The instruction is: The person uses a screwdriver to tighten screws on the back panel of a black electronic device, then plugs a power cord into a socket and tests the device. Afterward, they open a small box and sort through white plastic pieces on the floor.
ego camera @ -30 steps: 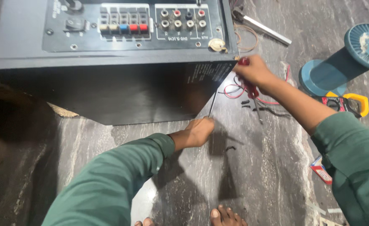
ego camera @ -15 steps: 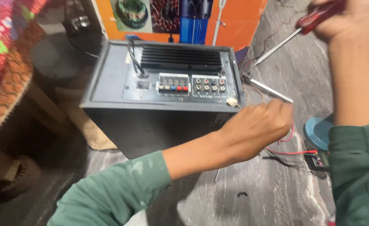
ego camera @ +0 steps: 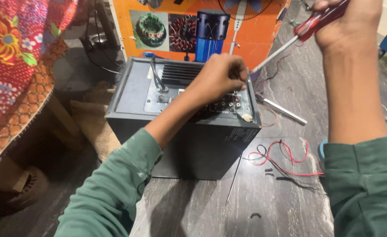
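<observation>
Dark grey speaker cabinet (ego camera: 180,140) on stone floor, rear panel still in place; left hand (ego camera: 222,74) fisted over its sockets, right hand (ego camera: 349,22) clenching red-handled screwdriver (ego camera: 307,28) raised, unscrewing apparently not begun.

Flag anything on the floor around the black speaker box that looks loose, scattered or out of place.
Loose red and black wires lie tangled on the stone floor right of the black speaker box, with small dark bits beside them. A metal rod lies near the box's corner. Nothing looks spilled or broken.
</observation>
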Demonstrator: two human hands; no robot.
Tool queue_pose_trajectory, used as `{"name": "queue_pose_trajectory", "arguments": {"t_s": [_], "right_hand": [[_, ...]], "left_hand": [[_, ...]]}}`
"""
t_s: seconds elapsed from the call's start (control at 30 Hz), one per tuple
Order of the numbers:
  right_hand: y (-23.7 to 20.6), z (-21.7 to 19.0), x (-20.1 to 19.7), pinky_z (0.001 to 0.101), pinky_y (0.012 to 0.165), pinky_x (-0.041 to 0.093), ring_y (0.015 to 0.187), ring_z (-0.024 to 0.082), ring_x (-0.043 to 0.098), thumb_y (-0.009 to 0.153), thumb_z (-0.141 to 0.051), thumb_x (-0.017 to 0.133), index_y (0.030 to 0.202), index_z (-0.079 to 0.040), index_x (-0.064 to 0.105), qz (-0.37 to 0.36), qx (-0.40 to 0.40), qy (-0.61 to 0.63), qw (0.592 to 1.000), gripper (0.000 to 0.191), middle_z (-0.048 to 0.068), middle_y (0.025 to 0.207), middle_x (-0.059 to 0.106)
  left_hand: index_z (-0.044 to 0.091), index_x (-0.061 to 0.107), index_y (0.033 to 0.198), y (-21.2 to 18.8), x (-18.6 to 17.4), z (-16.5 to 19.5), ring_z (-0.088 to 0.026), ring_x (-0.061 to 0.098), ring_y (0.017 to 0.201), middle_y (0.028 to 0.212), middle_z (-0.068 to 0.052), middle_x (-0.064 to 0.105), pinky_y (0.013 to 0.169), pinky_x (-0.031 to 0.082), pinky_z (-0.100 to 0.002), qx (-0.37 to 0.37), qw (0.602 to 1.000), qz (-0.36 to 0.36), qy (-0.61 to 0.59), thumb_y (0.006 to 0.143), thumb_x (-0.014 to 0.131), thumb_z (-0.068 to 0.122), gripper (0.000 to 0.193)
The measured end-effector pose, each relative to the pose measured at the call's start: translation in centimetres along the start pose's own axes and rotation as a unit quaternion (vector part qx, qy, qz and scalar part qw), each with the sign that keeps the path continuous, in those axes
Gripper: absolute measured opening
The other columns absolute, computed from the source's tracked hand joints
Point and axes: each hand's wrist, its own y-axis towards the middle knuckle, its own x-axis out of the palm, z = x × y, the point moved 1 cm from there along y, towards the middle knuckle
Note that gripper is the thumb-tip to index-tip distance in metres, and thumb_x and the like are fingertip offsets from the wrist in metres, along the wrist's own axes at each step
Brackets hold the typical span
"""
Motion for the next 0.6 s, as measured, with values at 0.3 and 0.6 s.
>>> {"name": "queue_pose_trajectory", "arguments": {"t_s": [0.3,0.6], "right_hand": [[-0.9,0.5,2.6,0.0323,0.063,0.039,0.063,0.014,0.045,0.110,-0.019,0.062,0.083,-0.011,0.050,0.029,0.012,-0.032,0.999,0.031,0.002,0.070,0.040],[-1.9,0.2,5.2,0.0361,0.058,0.041,0.061,0.018,0.048,0.106,-0.021,0.065,0.088,-0.008,0.053,0.059,-0.026,-0.042,0.997,0.025,0.004,0.073,0.047]], "left_hand": [[-0.001,0.065,0.086,-0.9,0.1,0.6,-0.017,0.070,0.065,0.072,-0.008,0.071,0.065,0.056,-0.030,0.013,1.000,-0.009,0.027,0.072,0.081,-0.001,0.022],[0.000,0.064,0.088,-1.0,0.1,1.7,-0.020,0.071,0.066,0.072,-0.008,0.071,0.064,0.055,-0.032,0.010,0.999,-0.002,0.048,0.071,0.082,0.001,0.025]]}}
